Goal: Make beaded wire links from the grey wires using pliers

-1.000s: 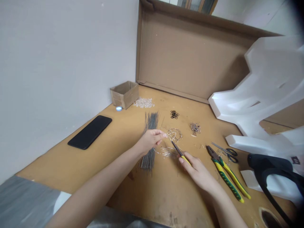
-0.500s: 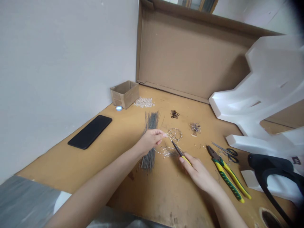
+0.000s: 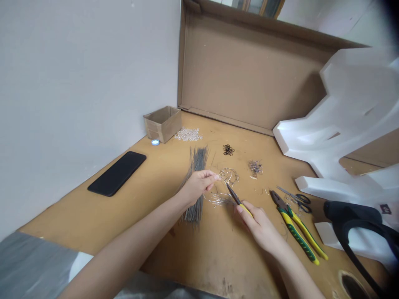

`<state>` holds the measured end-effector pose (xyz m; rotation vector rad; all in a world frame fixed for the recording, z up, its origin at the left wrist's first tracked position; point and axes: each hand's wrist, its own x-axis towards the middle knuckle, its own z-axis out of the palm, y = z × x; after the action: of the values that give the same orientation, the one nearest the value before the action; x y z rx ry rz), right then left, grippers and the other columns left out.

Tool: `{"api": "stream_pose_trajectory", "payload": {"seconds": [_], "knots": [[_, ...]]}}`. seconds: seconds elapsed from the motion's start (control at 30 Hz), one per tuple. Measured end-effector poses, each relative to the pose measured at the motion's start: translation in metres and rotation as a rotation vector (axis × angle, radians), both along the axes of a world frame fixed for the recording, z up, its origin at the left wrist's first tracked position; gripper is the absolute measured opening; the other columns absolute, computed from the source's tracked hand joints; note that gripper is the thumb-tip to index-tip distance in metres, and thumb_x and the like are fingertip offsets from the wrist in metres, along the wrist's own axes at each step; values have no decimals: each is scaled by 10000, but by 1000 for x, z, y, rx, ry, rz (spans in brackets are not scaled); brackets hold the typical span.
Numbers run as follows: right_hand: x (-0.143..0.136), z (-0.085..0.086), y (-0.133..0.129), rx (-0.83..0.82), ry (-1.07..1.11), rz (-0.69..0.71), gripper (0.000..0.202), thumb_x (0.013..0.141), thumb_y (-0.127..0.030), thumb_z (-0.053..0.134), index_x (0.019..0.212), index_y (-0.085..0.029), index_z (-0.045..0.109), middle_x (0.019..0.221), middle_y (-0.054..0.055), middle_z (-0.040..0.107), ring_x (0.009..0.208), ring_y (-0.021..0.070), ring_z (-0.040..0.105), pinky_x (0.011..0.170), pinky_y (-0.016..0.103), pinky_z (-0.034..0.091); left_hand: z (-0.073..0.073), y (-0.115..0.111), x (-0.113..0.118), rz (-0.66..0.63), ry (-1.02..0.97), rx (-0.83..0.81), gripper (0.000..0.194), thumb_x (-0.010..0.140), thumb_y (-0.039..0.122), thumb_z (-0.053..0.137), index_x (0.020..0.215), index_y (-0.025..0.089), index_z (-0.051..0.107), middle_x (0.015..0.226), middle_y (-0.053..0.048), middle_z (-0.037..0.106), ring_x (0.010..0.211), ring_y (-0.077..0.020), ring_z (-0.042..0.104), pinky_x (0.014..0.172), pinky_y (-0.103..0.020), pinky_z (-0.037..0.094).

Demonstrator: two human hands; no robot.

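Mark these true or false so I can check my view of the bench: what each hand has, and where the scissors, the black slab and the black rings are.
1. The right hand holds slim-nosed pliers. True.
2. The left hand is empty. False: its fingers pinch a thin wire.
3. The flat black slab lies left of the bundle of grey wires. True.
4. The scissors lie left of that bundle. False: they are to its right, beside the larger pliers.
5. The black rings are inside the small cardboard box. False: they lie on the tabletop.
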<state>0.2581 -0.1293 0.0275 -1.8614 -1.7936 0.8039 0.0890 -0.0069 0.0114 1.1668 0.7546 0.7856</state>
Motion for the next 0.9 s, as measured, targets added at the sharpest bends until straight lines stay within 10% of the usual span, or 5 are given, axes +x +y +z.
{"api": "stream_pose_trajectory", "payload": {"seconds": [0.9], "knots": [[14,7,-2,-25,-10,67,348,888,-435,308,706,-193,481,618,-28,503,585,127,480,563,225,345,-3,1,1,-39,46,11,247,699,388,593,699,144,557,391,91,360,370,-32,228,404,-187,155]]}}
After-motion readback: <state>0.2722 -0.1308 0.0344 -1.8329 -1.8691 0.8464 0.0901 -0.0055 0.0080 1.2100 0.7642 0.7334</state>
